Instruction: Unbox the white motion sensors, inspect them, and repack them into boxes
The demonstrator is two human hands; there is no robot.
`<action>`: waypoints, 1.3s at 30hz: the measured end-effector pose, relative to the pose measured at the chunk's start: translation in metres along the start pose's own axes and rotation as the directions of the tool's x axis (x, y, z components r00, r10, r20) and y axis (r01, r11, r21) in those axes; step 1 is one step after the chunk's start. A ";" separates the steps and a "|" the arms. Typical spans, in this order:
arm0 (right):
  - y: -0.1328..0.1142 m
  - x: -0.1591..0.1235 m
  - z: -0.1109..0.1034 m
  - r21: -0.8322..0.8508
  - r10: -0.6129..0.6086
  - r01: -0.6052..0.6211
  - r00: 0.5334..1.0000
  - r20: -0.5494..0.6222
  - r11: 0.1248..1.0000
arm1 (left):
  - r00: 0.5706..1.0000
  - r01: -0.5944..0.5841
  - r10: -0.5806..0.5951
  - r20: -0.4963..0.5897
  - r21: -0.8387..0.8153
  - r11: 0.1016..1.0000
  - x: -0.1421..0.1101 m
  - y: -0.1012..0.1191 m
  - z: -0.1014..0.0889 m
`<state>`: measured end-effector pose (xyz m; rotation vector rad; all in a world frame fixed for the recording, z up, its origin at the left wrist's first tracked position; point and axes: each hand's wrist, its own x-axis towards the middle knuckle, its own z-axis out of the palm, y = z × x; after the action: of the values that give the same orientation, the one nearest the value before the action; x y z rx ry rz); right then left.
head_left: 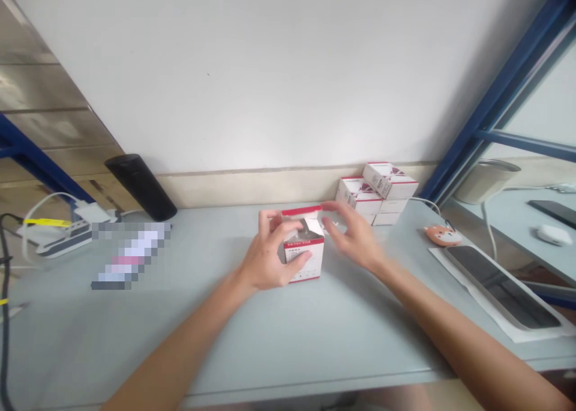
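A small white cardboard detector box (pixel 310 261) with red trim stands upright on the desk, its top lid raised and a side flap standing up. "DETECTOR" is printed in the red band on its front. My left hand (pixel 273 255) grips the box from the left, thumb across the front and fingers bent over the top. On the other side, my right hand (pixel 353 237) is beside the raised lid with thumb and fingers apart. Its index fingertip is close to the lid's right corner; whether it touches I cannot tell. The inside of the box is mostly hidden.
Several similar boxes (pixel 382 189) are stacked by the wall, right of centre. Further right are an orange animal-faced item (pixel 443 235) and a dark phone (pixel 504 285) on white paper. A black cylinder (pixel 141 186), a blurred-out phone (pixel 130 258) and a power strip (pixel 67 237) are at left.
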<state>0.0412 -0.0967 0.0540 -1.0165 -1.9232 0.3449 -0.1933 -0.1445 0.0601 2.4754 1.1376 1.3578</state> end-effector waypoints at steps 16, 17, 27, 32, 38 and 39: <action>-0.029 -0.006 -0.011 -0.084 -0.380 0.391 0.787 -0.486 0.917 | 0.979 -0.125 0.133 -0.155 0.060 0.990 0.002 -0.004 0.009; -0.041 -0.010 -0.011 -0.073 -0.464 0.491 0.750 -0.472 0.868 | 0.982 -0.123 0.130 -0.134 0.061 0.991 0.001 -0.003 0.009; -0.059 -0.015 -0.007 -0.203 -0.570 0.534 0.783 -0.248 0.821 | 0.964 -0.183 0.185 -0.189 0.025 0.983 -0.003 0.003 0.020; -0.061 -0.009 -0.021 -0.223 -0.575 0.552 0.816 -0.051 0.803 | 0.972 -0.145 0.147 -0.184 0.024 0.989 -0.005 0.007 0.019; -0.068 -0.008 -0.023 -0.147 -0.428 0.425 0.904 0.010 0.893 | 0.976 -0.150 0.151 -0.155 0.023 0.988 -0.006 0.000 0.018; -0.069 -0.008 -0.024 -0.165 -0.432 0.430 0.902 0.025 0.888 | 0.971 -0.170 0.173 -0.163 0.035 0.985 -0.006 -0.001 0.018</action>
<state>0.0276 -0.1492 0.1034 -0.6602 -2.1269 -0.0799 -0.1821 -0.1432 0.0450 2.5687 0.9901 1.6333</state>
